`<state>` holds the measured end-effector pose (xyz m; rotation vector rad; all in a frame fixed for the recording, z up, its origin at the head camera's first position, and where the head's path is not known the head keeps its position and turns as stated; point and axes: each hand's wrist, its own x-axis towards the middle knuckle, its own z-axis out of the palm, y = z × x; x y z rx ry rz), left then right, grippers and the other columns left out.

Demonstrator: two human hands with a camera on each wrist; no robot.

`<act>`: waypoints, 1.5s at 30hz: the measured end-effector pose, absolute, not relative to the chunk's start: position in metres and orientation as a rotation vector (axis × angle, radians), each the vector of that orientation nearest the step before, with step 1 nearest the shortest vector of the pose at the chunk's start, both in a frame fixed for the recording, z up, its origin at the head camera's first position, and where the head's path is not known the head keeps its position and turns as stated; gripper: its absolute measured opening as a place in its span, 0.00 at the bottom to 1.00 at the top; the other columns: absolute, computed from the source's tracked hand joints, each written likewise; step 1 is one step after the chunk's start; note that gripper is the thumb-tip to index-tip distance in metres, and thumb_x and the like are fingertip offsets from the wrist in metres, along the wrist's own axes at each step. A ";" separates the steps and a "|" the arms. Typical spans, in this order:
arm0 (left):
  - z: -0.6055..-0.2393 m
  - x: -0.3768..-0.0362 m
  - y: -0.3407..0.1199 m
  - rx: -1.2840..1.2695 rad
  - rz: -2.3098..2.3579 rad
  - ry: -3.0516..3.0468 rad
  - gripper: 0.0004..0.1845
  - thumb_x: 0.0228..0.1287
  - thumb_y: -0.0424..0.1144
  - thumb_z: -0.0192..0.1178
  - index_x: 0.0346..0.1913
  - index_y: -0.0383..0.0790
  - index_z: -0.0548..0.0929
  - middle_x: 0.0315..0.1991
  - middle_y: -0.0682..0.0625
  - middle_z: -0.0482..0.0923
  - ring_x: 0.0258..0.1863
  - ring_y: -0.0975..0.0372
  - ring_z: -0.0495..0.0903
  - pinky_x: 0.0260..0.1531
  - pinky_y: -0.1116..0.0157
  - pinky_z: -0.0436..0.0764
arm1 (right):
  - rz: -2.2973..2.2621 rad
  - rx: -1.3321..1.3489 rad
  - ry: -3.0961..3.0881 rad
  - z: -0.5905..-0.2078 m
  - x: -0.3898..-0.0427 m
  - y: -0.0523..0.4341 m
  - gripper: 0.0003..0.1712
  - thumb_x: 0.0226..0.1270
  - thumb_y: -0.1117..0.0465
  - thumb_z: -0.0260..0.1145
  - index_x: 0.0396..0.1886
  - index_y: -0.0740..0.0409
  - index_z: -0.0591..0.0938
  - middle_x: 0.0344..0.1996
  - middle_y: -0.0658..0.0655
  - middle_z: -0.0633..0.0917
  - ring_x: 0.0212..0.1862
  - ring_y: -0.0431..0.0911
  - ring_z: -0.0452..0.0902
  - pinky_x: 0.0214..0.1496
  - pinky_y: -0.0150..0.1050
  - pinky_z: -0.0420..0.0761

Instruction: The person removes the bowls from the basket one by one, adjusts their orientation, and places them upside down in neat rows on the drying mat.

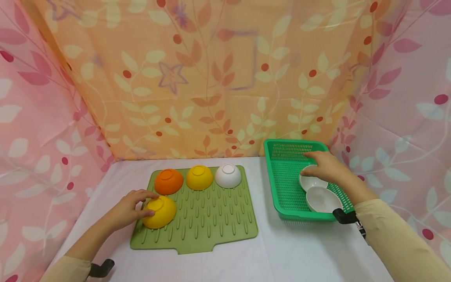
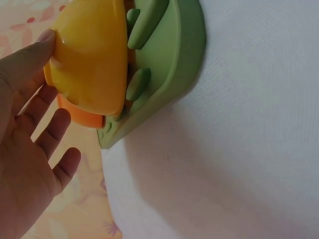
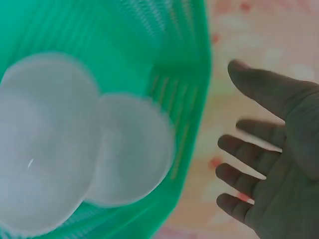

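— What does your left hand point(image 2: 25, 149) contact?
— Your thumb tip touches the upturned yellow bowl point(image 2: 92, 55); your other fingers are spread, clear of it.
— And beneath?
— The bowl sits on the green ridged drying mat point(image 2: 169, 64), an orange bowl point(image 2: 82, 115) just behind, on the white tablecloth point(image 2: 229, 164).

no readable text, labels, brands or numbers on anything in view
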<state>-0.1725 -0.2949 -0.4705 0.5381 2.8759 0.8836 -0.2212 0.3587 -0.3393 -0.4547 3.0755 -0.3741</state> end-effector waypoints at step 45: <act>-0.467 -0.169 -0.292 0.530 0.942 2.850 0.28 0.60 0.54 0.73 0.63 0.55 0.82 0.63 0.51 0.78 0.53 0.52 0.73 0.51 0.46 0.78 | -0.390 -0.379 2.774 -0.393 -0.271 0.413 0.65 0.50 0.43 0.83 0.77 0.71 0.59 0.73 0.80 0.61 0.72 0.81 0.50 0.67 0.80 0.54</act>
